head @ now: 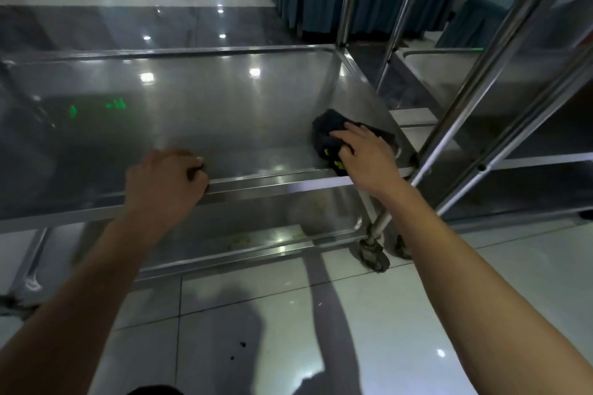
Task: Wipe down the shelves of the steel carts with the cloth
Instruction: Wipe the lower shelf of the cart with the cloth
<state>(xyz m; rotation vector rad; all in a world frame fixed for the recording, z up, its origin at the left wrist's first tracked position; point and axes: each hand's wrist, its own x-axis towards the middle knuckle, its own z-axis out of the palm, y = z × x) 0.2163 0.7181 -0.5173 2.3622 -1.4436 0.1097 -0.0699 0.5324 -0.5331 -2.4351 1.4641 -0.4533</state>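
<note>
Glossy pale floor tiles [401, 314] reflect ceiling lights beneath two steel carts parked side by side. On the nearer cart, the middle shelf [208, 112] runs lengthwise left to right, with a lower shelf [272, 234] under it. One dark cloth [333, 135] with yellow-green marks lies bunched at that middle shelf's right front corner. Right hand [362, 154] lies on the cloth with fingers nearly straight, pressing it flat against the steel. Left hand [167, 179] curls over the shelf's front rim, gripping it. Second cart [513, 125] stands just right; blue curtains [321, 0] hang behind.
</note>
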